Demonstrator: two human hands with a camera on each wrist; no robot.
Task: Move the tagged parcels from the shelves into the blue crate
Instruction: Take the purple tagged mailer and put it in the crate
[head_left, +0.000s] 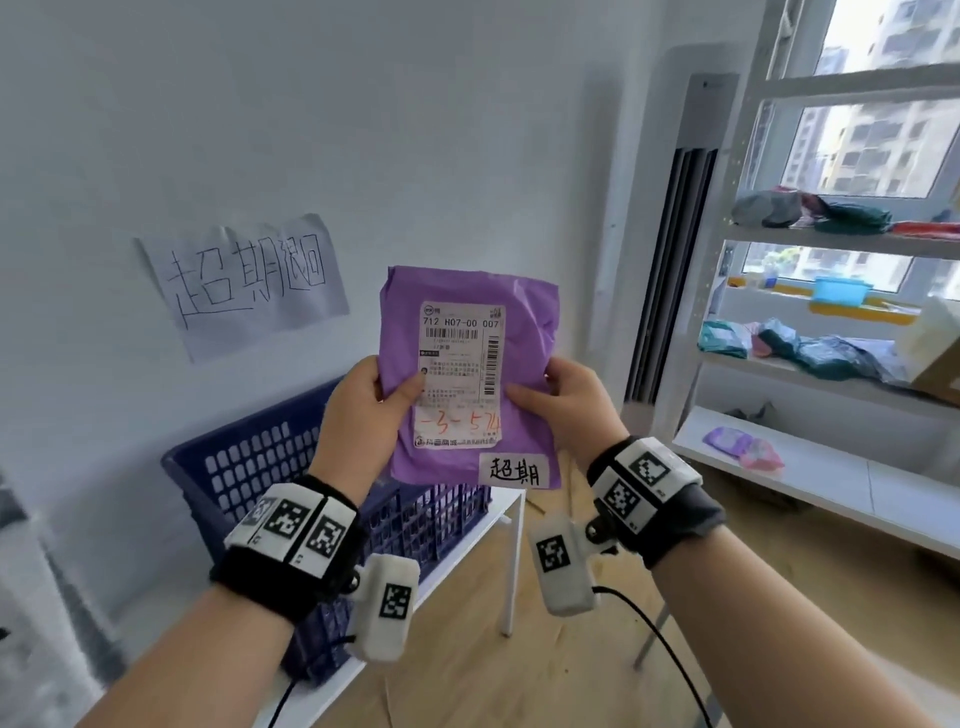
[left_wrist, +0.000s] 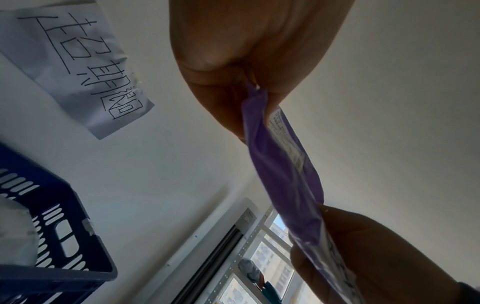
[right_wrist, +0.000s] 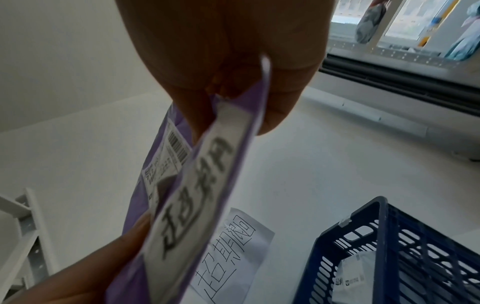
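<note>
- The blue slotted plastic crate (head_left: 244, 467) on the white worktop (head_left: 498, 506) is partly hidden behind the left hand (head_left: 358, 410) and its forearm.
- The flat purple plastic mailer parcel (head_left: 519, 338) is upright above the crate, pinched at its side edges: left grip on the left edge, right hand (head_left: 571, 400) on the right.
- Only the right wrist view shows a white parcel (right_wrist: 355, 273) inside the crate.

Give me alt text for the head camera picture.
Both hands, left hand and right hand, hold up a purple parcel with a shipping label and a handwritten tag, above a blue crate on a white table. Shelves with parcels stand at right.
</note>
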